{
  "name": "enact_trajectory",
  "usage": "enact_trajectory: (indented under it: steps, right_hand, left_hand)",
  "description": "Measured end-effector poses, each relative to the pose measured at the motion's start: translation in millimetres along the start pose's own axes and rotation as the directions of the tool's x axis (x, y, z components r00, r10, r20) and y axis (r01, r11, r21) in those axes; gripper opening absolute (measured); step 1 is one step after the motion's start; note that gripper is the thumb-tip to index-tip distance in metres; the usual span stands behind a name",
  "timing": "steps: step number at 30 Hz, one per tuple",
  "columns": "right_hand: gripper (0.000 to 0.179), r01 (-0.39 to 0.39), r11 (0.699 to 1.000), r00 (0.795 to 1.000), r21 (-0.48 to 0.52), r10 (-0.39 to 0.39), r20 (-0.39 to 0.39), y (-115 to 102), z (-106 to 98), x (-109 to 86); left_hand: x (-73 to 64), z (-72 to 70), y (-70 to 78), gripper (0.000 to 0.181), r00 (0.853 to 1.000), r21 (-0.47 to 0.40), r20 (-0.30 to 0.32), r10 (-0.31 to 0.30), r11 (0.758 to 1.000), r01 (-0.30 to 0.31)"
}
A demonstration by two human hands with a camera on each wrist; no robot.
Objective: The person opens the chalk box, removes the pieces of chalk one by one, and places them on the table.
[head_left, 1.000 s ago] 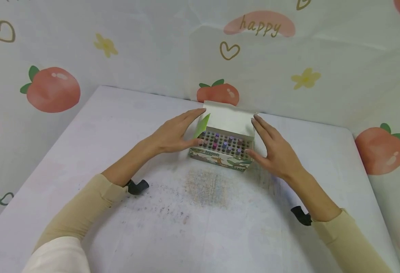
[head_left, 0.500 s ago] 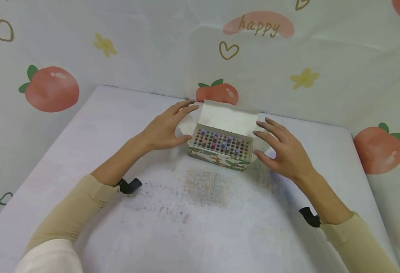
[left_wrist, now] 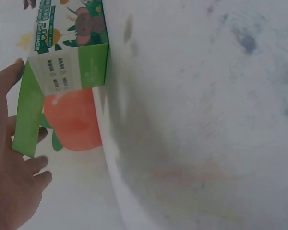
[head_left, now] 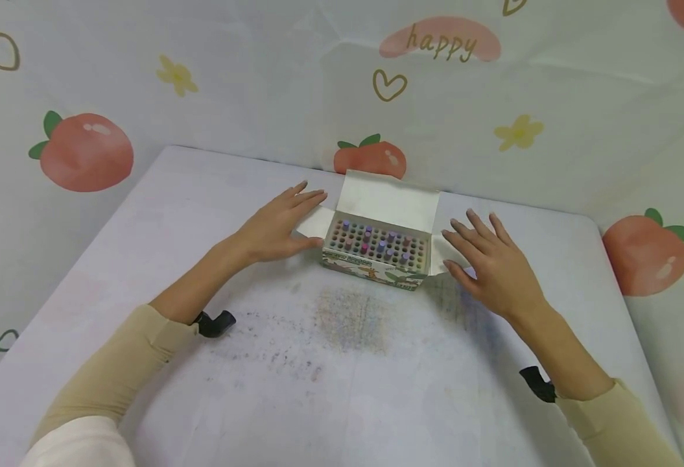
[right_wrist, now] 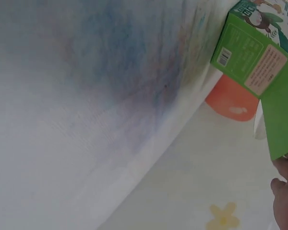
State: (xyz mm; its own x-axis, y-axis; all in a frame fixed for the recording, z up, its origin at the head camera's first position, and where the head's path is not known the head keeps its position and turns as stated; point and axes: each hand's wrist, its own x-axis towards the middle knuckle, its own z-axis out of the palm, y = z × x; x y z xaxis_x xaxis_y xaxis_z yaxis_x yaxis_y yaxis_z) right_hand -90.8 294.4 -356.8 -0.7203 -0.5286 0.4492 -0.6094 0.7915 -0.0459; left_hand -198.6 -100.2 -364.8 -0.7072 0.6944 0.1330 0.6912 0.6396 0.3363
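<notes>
Flanking an animal-print cardboard box (head_left: pixel 371 267), a person's left hand (head_left: pixel 274 228) and right hand (head_left: pixel 496 271) extend over a white tabletop (head_left: pixel 260 402). The box stands between the two sets of fingers, its long printed side facing the person. Its white-lined lid (head_left: pixel 388 200) is folded back, rising beyond the thumbs. Inside, level with the thumbs, an insert full of round holes (head_left: pixel 418 254) carries purple and pink sticks (head_left: pixel 381 246) scattered among its rows.

The left fingers are straight and released, gripping nothing, with the left side flap (head_left: pixel 316 224) folded outward right beside them. The right fingers are spread and likewise released; the right side flap (head_left: pixel 442 255) juts out toward that thumb. Whether either hand touches its flap is hard to tell. Seen from the wrists, the flaps' outer faces are bright green, like the box's short ends.

Nearer the person than the fingers, coloured smudges (head_left: pixel 353 319) mark the tabletop. Beyond the fingers is a pale backdrop (head_left: pixel 260 97) printed with peaches (head_left: pixel 87 154), yellow flowers (head_left: pixel 519 133) and the word "happy" (head_left: pixel 439 42). Beige sleeves (head_left: pixel 114 370) end well behind the fingers.
</notes>
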Motion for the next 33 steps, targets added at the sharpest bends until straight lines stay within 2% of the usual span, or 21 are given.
enact_trajectory:
  steps: [3, 7, 11, 18, 26, 33]
  right_hand:
    - [0.05, -0.016, 1.0, 1.0, -0.011, 0.016, 0.012, -2, 2, -3.3]
    - [0.047, -0.055, 0.997, 0.998, 0.048, 0.056, -0.018, -7, 6, -5.3]
    - [0.043, -0.129, 0.983, 0.99, 0.127, 0.136, -0.047, -12, 8, -6.5]
    - [0.046, -0.28, 0.925, 0.953, 0.257, 0.299, -0.041, -21, 14, -8.1]
    - [0.044, -0.296, 0.882, 0.947, 0.366, 0.322, -0.01, -26, 24, -5.7]
    - [0.039, -0.311, 0.83, 0.927, 0.463, 0.372, -0.046, -30, 29, -0.7]
  left_hand:
    - [-0.1, 5.7, -0.5, 0.085, 1.0, 0.026, 0.03, 0.003, 1.0, -0.004]
    - [-0.9, 11.8, -0.6, 0.083, 0.999, 0.052, 0.051, 0.006, 0.999, -0.009]
    - [0.9, 15.1, 2.3, 0.083, 0.998, 0.041, 0.05, 0.027, 0.999, -0.029]
    - [4.4, 19.0, 9.7, 0.086, 0.994, -0.075, 0.109, 0.001, 0.997, 0.007]
    - [12.5, 23.7, 17.1, 0.089, 0.99, -0.185, 0.132, -0.04, 0.981, 0.064]
    - [20.6, 28.8, 16.2, 0.091, 0.995, -0.326, 0.096, -0.018, 0.944, 0.049]
